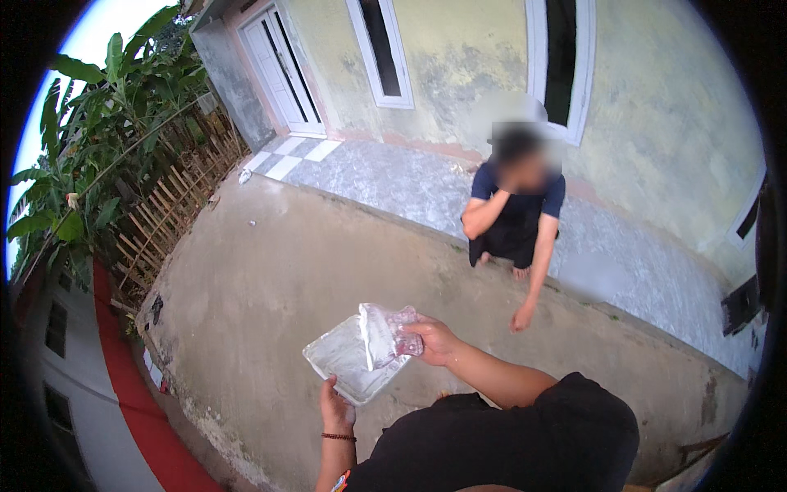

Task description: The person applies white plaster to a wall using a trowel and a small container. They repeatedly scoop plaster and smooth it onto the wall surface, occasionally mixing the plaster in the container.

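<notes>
My left hand (334, 408), with a beaded bracelet at its wrist, grips the near left corner of a shallow rectangular tray (351, 371). The tray is pale, and a whitish layer or film covers its inside; I cannot tell which. My right hand (436, 339) is closed on a crumpled clear plastic bag (387, 334) with a white edge and a pinkish tint. The bag lies over the tray's right part and hides it. Whether the bag holds anything is unclear.
Across the concrete yard (270, 271), a person (516, 197) squats at the edge of a raised tiled porch (377, 180), one arm hanging down toward me. Behind stands a house wall (459, 66). A bamboo fence (168, 209) and banana plants (98, 107) line the left.
</notes>
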A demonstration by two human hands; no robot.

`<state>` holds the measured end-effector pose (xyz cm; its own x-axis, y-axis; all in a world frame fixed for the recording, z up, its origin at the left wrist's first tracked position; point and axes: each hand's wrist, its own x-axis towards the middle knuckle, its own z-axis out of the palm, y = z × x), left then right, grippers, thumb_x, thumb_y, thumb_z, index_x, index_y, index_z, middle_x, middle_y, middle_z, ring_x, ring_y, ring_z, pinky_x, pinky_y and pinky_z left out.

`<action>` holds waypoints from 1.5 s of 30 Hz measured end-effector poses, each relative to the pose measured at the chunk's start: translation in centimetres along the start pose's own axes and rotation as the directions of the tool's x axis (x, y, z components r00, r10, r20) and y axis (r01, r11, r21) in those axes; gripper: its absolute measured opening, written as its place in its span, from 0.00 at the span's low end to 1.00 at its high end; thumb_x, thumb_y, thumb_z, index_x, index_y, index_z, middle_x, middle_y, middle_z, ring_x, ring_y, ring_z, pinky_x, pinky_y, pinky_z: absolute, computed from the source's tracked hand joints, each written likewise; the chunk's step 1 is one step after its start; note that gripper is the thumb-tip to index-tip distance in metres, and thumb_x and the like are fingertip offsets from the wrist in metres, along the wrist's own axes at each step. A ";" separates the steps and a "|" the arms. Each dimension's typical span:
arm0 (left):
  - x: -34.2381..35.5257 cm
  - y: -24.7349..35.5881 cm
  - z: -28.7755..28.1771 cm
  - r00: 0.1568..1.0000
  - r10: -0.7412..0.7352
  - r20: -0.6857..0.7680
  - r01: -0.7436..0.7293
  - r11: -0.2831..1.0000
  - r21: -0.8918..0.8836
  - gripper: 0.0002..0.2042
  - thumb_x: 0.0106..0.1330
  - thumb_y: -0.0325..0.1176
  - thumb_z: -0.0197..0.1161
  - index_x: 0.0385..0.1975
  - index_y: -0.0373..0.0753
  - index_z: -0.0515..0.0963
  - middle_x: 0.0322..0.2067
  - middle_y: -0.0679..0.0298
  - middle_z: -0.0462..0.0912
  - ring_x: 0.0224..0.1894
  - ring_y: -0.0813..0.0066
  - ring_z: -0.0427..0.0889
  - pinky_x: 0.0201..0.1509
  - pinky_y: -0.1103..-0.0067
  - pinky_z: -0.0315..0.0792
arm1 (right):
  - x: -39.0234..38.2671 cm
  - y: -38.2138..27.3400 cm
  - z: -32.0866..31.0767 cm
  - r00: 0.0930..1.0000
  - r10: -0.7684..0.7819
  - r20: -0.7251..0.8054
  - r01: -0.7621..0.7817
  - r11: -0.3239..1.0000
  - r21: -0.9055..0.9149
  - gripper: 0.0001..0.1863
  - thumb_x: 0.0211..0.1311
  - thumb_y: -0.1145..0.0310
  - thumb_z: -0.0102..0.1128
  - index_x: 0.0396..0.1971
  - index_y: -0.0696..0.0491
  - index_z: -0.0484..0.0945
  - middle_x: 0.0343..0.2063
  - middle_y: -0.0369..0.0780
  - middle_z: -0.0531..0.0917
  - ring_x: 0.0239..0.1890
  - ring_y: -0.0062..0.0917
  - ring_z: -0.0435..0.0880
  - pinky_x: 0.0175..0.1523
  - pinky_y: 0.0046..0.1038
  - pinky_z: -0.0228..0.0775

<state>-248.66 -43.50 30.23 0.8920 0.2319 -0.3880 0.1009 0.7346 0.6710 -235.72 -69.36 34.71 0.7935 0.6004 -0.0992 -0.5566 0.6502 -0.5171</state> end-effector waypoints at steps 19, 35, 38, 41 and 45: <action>48.3 16.7 11.0 0.961 -0.123 0.246 0.117 0.992 0.038 0.26 0.73 0.44 0.52 0.66 0.33 0.65 0.64 0.53 0.74 0.65 0.55 0.73 0.72 0.60 0.65 | 39.8 -16.9 -6.2 0.934 -0.247 -0.258 0.255 0.967 -0.003 0.20 0.65 0.75 0.57 0.57 0.53 0.74 0.50 0.41 0.83 0.50 0.33 0.85 0.53 0.40 0.80; 87.3 13.6 41.5 0.787 -0.462 0.408 0.306 0.868 0.392 0.26 0.71 0.43 0.53 0.63 0.34 0.68 0.58 0.54 0.79 0.60 0.55 0.78 0.67 0.60 0.70 | 62.3 -43.7 -19.1 0.694 -0.561 -0.452 0.657 0.750 0.078 0.19 0.63 0.76 0.57 0.55 0.54 0.74 0.49 0.43 0.82 0.46 0.36 0.85 0.49 0.41 0.81; 92.5 13.6 46.7 0.782 -0.456 0.425 0.309 0.876 0.371 0.26 0.71 0.44 0.53 0.63 0.34 0.68 0.58 0.54 0.79 0.60 0.55 0.78 0.67 0.60 0.70 | 67.6 -51.0 -21.1 0.708 -0.549 -0.444 0.637 0.768 0.068 0.18 0.64 0.75 0.56 0.54 0.55 0.74 0.49 0.43 0.82 0.46 0.37 0.85 0.48 0.42 0.82; 97.2 13.3 51.2 0.795 -0.429 0.428 0.294 0.891 0.346 0.27 0.71 0.45 0.52 0.64 0.34 0.68 0.59 0.53 0.78 0.61 0.55 0.77 0.68 0.60 0.69 | 72.0 -57.1 -22.2 0.730 -0.547 -0.410 0.586 0.810 -0.037 0.22 0.63 0.70 0.59 0.58 0.58 0.75 0.49 0.44 0.84 0.50 0.36 0.86 0.56 0.41 0.79; 102.4 11.6 56.0 0.741 -0.490 0.459 0.374 0.869 0.323 0.27 0.72 0.45 0.50 0.64 0.32 0.68 0.60 0.51 0.78 0.62 0.54 0.77 0.69 0.59 0.68 | 75.5 -62.6 -23.1 0.764 -0.537 -0.357 0.584 0.811 0.031 0.18 0.64 0.73 0.56 0.54 0.56 0.75 0.47 0.45 0.82 0.46 0.37 0.85 0.49 0.42 0.82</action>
<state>-131.50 -46.95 33.73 0.8142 -0.4803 -0.3263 0.5638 0.5195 0.6421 -135.32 -75.44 39.96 0.9932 -0.0563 -0.1020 0.0043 0.8924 -0.4512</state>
